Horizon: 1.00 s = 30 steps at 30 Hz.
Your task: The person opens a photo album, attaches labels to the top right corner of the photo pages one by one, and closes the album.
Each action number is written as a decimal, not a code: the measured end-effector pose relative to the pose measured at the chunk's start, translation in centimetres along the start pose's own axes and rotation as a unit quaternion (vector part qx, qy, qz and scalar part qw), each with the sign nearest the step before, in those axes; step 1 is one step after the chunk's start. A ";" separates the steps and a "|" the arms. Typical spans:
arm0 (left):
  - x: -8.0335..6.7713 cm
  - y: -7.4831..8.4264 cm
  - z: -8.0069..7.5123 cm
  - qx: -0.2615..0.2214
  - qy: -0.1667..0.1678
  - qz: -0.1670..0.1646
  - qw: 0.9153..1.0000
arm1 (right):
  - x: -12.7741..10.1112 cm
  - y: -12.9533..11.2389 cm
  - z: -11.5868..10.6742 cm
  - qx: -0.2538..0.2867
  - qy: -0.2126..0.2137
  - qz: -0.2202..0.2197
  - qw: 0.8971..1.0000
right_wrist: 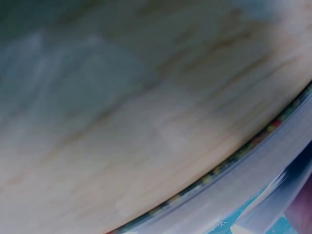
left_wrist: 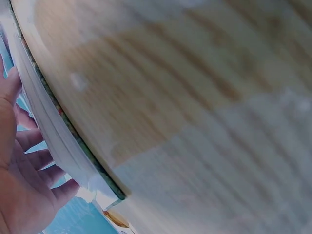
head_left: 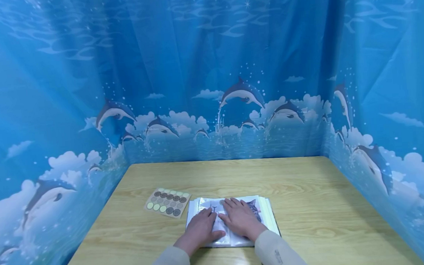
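An open album (head_left: 270,218) with glossy clear-sleeved pages lies on the table, a grey cat picture (head_left: 254,208) showing on its right page. My left hand (head_left: 201,228) rests on the left page, fingers extended. Beside it, my right hand (head_left: 241,218) lies with fingers spread near the middle and right page, partly covering the cat picture. From the left wrist, the left hand (left_wrist: 27,190) shows palm side against the page stack, above a dark patterned cover edge (left_wrist: 80,139). Only a sliver of the right hand (right_wrist: 301,212) appears in the right wrist view, past the pages (right_wrist: 234,183).
A sheet of round stickers (head_left: 169,202), in pale green, grey and brown, lies left of the album. The wood-grain table (head_left: 312,191) extends around both. Blue dolphin-print curtains (head_left: 191,47) enclose its back and sides.
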State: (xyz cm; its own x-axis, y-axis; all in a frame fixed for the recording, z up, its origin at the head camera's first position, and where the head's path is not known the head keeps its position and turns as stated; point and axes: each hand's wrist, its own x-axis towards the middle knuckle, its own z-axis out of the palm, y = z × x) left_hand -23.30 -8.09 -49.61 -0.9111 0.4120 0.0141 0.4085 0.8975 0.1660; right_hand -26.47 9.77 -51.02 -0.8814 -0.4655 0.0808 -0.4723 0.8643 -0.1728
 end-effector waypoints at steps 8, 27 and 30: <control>0.3 -0.2 0.0 -0.002 0.017 0.001 1.000 | -0.1 0.0 -0.2 -0.005 0.003 -0.002 1.000; 0.3 -1.9 0.0 -0.028 0.063 0.004 0.998 | -0.5 0.1 -0.2 -0.006 0.014 0.004 1.000; 0.0 -2.2 -0.2 -0.030 0.070 0.001 0.997 | -0.7 0.0 -0.1 0.001 0.015 0.006 1.000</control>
State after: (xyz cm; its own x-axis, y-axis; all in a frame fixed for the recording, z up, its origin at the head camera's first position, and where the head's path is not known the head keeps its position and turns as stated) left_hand -24.25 -10.07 -49.79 -0.9109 0.3837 0.1517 0.4098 0.8839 0.2253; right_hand -25.85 10.08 -50.94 -0.8872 -0.4488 0.1072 -0.4612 0.8696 -0.1762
